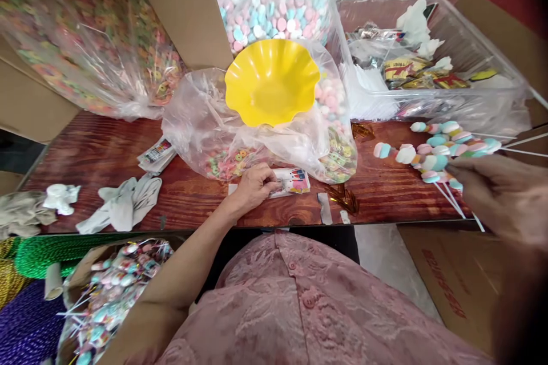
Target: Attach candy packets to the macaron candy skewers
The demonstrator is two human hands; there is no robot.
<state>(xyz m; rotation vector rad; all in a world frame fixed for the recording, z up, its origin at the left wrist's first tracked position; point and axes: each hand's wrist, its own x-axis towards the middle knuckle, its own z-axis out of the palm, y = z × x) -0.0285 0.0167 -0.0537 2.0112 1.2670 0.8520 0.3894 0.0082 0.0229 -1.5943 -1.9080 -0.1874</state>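
Observation:
My left hand [256, 187] rests on the table's front part, its fingers curled and closed on the end of a small printed plastic bag [295, 181]. At the right, my right hand [505, 191] is blurred, with its fingertips at a pile of marshmallow-like candy skewers [436, 151] on white sticks. Its fingers partly cover the nearest candies; whether they grip one is unclear. Gold twist ties [343, 198] lie between my hands. Beyond my left hand, a yellow wavy bowl [272, 82] sits on clear bags holding ring candies [235, 161] and pastel candies.
A clear plastic bin [475, 82] with wrappers stands at the back right. A large bag of ring candies [107, 40] fills the back left. Grey gloves [124, 202] lie near the front edge. Below, a box holds wrapped candy skewers [115, 296] beside beads [47, 256].

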